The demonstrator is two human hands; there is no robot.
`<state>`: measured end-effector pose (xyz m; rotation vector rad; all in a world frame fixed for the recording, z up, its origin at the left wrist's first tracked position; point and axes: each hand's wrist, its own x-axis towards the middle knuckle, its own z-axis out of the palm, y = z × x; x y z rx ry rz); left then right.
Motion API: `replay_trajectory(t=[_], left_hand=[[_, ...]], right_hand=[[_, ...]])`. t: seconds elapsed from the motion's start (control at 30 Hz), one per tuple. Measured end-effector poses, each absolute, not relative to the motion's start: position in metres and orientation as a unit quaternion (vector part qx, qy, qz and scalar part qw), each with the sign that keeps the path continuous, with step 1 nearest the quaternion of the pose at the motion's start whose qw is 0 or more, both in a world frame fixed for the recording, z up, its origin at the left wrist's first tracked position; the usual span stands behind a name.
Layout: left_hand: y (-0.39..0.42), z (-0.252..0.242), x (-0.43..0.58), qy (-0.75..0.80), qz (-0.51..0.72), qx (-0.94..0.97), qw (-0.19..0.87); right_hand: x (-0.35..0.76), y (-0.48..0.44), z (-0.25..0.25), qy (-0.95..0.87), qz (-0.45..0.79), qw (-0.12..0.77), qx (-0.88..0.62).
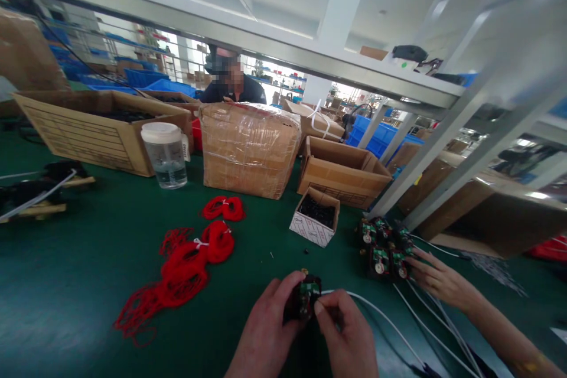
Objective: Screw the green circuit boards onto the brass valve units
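In my left hand [270, 325] is a small black housing [305, 294] with a green circuit board showing in it, gripped between thumb and fingers. My right hand [348, 331] pinches at the housing's right side, close to where a white cable [376, 310] leaves it; what exactly lies between those fingertips is hidden. Just beyond the housing stands a small white-patterned box [313, 228] of black parts. Several similar housings with green boards [380, 261] are grouped to the right, and a co-worker's hand [432, 274] touches them.
Red wire bundles [183, 277] lie on the green table at left. A lidded water jug [165, 156], a taped carton [250, 147] and open cartons [341, 171] line the back. Slanted metal posts [416, 147] rise at right. A person [233, 85] is behind the cartons.
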<state>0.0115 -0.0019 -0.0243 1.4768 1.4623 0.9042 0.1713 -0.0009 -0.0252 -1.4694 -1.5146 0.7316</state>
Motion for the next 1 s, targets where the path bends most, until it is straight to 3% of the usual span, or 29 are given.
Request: replay_trajectory(t=[0.6,1.0], left_hand=[[0.0,-0.019,0.013,0.589,0.355,0.613,0.388],[-0.001,-0.011,0.012,0.586,0.35,0.617,0.391]], right_hand=[[0.166,0.005,-0.021,-0.502,0.458,0.494,-0.543],[0.13,-0.01,-0.054,-0.448,0.33,0.583,-0.592]])
